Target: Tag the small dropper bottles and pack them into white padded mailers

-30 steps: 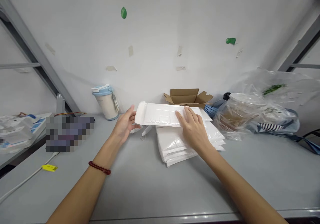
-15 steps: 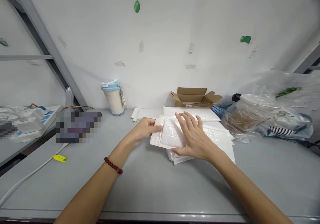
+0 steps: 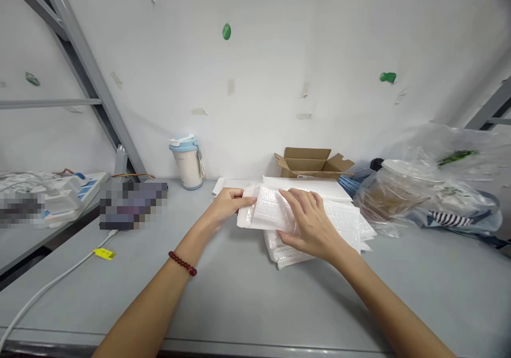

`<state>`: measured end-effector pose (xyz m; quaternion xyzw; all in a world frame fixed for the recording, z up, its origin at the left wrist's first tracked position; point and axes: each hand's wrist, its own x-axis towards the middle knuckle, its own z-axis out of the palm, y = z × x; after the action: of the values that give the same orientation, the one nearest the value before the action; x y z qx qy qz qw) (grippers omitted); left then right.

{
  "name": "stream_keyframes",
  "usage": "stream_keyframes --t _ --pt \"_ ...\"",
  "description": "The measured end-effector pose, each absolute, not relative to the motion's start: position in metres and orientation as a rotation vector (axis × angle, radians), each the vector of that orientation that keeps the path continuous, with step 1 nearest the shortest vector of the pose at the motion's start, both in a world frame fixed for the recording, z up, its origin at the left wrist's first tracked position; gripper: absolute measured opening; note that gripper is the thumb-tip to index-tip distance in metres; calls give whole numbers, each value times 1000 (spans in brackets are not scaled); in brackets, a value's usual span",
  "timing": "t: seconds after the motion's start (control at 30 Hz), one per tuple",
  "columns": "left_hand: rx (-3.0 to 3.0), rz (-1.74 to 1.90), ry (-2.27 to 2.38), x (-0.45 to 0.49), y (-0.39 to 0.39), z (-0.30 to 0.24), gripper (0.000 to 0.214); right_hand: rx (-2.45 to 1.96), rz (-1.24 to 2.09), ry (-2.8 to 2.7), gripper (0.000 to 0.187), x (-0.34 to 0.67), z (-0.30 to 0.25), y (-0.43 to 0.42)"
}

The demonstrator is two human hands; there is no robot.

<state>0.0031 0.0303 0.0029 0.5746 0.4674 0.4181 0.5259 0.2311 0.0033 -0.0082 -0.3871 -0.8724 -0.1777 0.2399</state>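
Note:
A white bubble mailer (image 3: 273, 211) is held above a loose pile of similar white mailers (image 3: 341, 222). My left hand (image 3: 229, 204) pinches its flap end between thumb and fingers. On the mailer's upper face lies my right hand (image 3: 309, 222), fingers stretched and spread, with the thumb near the lower edge. Part of the mailer is hidden under this hand. Behind it, another white mailer (image 3: 309, 186) lies flat in front of an opened cardboard box (image 3: 307, 162).
A cream tumbler with a blue lid (image 3: 188, 162) stands by the wall. Clear plastic bags (image 3: 399, 193) with containers fill the right back. At left are a pixelated dark item (image 3: 133, 206), a white cable (image 3: 51, 289) with a yellow tag, and a power strip (image 3: 75, 201).
The camera view has tilted up slightly and shifted left. My hands keep about the same hold on the mailer, which has tilted a little.

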Motion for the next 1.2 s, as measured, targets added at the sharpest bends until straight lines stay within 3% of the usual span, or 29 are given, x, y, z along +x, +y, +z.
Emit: stream_keyframes --t 0.53,0.9,1.2 --pt "1424 1017 1171 10 28 0 34 -1032 -532 -2405 68 230 -10 5" --pt "1465 1058 1298 14 27 7 25 -860 -561 -2247 44 232 -11 8" --pt "1514 1050 1291 11 32 -1 33 -886 -523 -2239 44 232 -12 10"
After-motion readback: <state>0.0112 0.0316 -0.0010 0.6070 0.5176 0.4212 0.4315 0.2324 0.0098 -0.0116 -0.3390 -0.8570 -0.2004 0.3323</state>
